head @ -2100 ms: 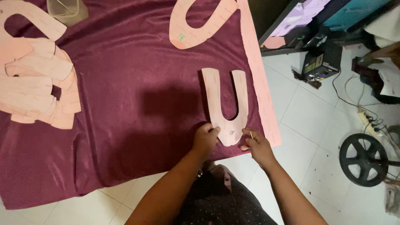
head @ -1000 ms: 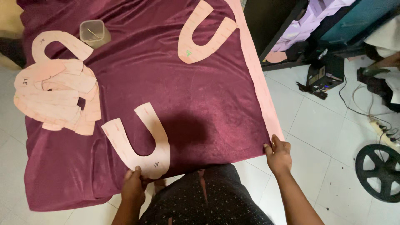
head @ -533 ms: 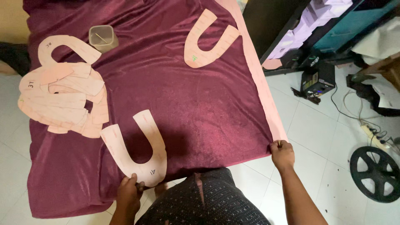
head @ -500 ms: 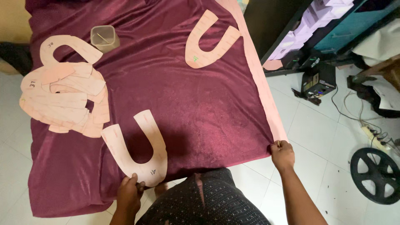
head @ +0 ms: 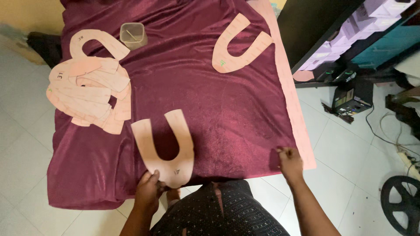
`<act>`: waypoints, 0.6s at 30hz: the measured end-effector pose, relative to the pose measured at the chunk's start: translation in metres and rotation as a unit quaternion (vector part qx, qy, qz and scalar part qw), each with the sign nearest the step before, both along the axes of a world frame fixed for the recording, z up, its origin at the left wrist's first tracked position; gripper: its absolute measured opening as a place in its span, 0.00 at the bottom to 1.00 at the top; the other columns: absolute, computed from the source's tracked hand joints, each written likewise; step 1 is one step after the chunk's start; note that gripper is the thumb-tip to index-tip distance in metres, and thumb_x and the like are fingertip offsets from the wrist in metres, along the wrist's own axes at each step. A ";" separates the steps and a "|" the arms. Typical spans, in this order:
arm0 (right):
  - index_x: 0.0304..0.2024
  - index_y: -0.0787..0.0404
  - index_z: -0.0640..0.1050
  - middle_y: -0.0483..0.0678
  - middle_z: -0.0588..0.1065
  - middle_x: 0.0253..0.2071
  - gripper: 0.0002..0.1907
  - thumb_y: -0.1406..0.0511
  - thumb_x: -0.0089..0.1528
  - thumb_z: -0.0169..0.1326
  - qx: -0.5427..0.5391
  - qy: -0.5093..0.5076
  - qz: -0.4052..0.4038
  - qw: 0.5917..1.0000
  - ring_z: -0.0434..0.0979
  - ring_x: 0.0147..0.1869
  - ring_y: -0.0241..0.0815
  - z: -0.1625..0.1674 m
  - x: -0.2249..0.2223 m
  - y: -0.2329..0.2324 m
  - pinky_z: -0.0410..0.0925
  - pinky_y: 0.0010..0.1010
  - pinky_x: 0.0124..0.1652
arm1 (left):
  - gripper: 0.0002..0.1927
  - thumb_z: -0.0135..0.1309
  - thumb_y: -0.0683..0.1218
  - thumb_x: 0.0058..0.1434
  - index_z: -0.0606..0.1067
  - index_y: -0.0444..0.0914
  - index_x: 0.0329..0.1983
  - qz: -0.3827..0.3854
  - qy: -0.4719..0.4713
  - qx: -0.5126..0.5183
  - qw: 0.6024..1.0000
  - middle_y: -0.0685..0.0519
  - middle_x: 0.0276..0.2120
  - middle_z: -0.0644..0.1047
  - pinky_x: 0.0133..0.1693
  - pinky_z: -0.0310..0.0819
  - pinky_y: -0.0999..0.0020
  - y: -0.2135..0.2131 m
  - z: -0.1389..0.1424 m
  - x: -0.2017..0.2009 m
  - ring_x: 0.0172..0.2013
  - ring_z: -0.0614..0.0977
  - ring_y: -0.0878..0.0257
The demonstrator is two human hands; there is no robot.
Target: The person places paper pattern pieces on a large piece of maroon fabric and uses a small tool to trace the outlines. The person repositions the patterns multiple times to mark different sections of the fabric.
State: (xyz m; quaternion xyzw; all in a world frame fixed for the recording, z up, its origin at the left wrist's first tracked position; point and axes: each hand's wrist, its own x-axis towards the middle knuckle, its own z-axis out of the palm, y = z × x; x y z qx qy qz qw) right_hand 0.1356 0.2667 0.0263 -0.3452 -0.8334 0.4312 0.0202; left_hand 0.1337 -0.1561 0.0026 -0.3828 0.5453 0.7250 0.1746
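On the maroon cloth [head: 218,113]:
Left hand [head: 148,191]: closed on the U-shaped pattern piece [head: 168,150], held at its base, near edge.
Right hand [head: 290,162]: cloth's right corner is pinched.

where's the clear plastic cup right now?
In the head view, the clear plastic cup stands at the far left of the maroon cloth, just right of the stack of pink pattern pieces, far from both hands.

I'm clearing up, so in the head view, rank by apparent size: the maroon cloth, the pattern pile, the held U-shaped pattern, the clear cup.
1. Maroon cloth
2. Pattern pile
3. Held U-shaped pattern, nearer the camera, so unsure against the pile
4. Clear cup
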 end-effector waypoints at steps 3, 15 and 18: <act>0.53 0.60 0.77 0.47 0.82 0.40 0.22 0.53 0.63 0.53 -0.278 -0.067 0.088 0.954 0.79 0.26 0.37 0.001 -0.012 -0.051 0.73 0.26 0.27 | 0.09 0.50 0.48 0.69 0.75 0.38 0.42 -0.052 0.037 0.045 0.997 0.54 0.24 0.72 0.26 0.65 0.71 0.021 -0.003 -0.008 0.23 0.68 0.65; 0.37 0.62 0.75 0.49 0.74 0.23 0.03 0.68 0.63 0.55 -0.317 -0.054 -0.017 0.947 0.67 0.19 0.36 -0.011 -0.003 -0.116 0.61 0.27 0.20 | 0.22 0.52 0.50 0.63 0.75 0.37 0.59 -0.319 0.120 -0.284 0.896 0.45 0.54 0.78 0.54 0.72 0.56 0.012 -0.011 -0.002 0.51 0.79 0.52; 0.31 0.63 0.72 0.47 0.71 0.21 0.06 0.70 0.63 0.55 -0.272 -0.005 -0.051 0.961 0.66 0.20 0.35 -0.010 0.003 -0.101 0.61 0.27 0.21 | 0.23 0.53 0.51 0.61 0.75 0.38 0.58 -0.329 0.206 -0.519 0.762 0.42 0.64 0.70 0.65 0.62 0.49 -0.024 -0.008 -0.002 0.64 0.70 0.45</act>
